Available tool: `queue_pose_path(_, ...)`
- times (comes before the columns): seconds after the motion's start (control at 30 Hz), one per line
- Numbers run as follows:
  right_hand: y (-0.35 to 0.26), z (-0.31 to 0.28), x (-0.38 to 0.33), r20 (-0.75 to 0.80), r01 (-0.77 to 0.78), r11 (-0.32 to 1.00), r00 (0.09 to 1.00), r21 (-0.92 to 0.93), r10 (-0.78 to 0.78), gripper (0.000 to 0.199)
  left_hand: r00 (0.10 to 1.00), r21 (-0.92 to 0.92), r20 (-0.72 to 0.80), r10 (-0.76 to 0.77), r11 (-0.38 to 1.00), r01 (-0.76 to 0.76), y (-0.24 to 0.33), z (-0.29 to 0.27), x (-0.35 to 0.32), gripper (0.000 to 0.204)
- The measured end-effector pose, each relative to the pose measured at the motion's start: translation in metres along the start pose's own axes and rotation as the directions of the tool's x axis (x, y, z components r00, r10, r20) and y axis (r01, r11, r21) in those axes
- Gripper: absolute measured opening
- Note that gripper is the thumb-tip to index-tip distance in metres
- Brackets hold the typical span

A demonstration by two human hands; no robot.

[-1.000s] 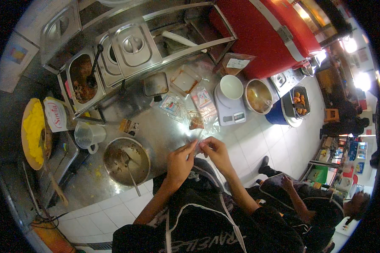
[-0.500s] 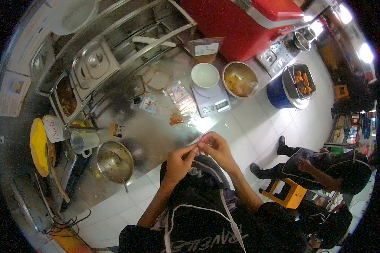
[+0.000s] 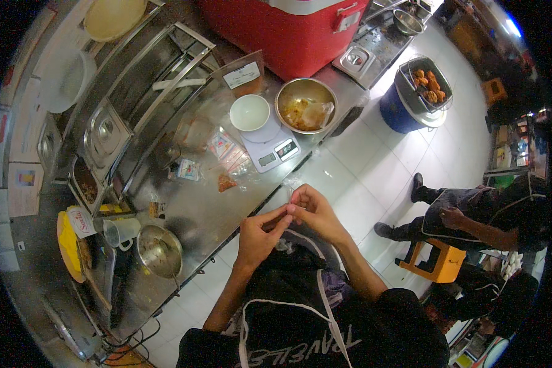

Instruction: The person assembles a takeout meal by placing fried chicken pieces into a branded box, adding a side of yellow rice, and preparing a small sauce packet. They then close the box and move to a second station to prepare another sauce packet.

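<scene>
In front of my apron, my left hand (image 3: 262, 236) and right hand (image 3: 314, 213) meet with thumbs and fingertips pinched together. A thin, see-through piece of clear plastic film (image 3: 292, 184) shows by the fingertips; most of it is hard to make out. Beyond my hands, on the steel counter (image 3: 193, 211), stands a white kitchen scale (image 3: 268, 147) bearing a white bowl (image 3: 249, 113). Small printed packets (image 3: 224, 145) and a reddish-orange bit of food (image 3: 226, 182) lie left of the scale.
A steel bowl with yellowish contents (image 3: 305, 105) sits right of the scale, before a red cooler (image 3: 282, 37). Left stand a steel pan (image 3: 159, 251) and clear jug (image 3: 120, 232). A blue tub (image 3: 402, 109), yellow stool (image 3: 434, 260) and co-worker (image 3: 472, 214) are at right.
The view has turned, so the counter and its things appear shifted left, and the red cooler too. My hands stay pinched together in nearly the same pose.
</scene>
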State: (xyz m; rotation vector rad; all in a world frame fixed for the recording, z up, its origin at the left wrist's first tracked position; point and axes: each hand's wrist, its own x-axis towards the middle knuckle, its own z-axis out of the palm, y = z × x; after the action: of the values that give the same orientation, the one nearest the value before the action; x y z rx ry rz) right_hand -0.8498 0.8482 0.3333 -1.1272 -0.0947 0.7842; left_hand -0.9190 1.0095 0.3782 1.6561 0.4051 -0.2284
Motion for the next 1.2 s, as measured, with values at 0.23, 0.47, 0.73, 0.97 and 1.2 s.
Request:
queue_pose_path(0.23, -0.003, -0.018, 0.0, 0.05, 0.016, 0.999, 0.999, 0.033, -0.018, 0.018, 1.0, -0.017, 0.01, 0.002, 1.0, -0.001, 0.006, 0.012, 0.008, 0.03)
queue_pose_path(0.47, -0.006, -0.024, 0.003, 0.064, 0.038, 0.997, 0.997, 0.06, -0.042, 0.019, 1.0, 0.054, 0.009, 0.003, 0.999, -0.004, 0.005, 0.014, 0.012, 0.029)
queue_pose_path(0.73, -0.006, -0.026, 0.008, 0.102, 0.016, 0.995, 0.994, 0.1, -0.027, 0.019, 1.0, 0.031, 0.005, -0.011, 0.999, 0.011, 0.007, 0.011, 0.014, 0.031)
queue_pose_path(0.97, -0.003, -0.01, 0.017, 0.062, 0.019, 0.996, 0.998, 0.088, -0.024, 0.029, 0.971, 0.241, -0.102, 0.217, 0.952, -0.188, -0.009, 0.01, 0.018, 0.028)
queue_pose_path(1.2, 0.002, 0.0, 0.033, 0.033, 0.248, 0.755, 0.957, -0.607, -0.288, 0.011, 0.977, 0.177, -0.204, 0.066, 0.984, -0.029, -0.04, -0.022, 0.013, 0.028)
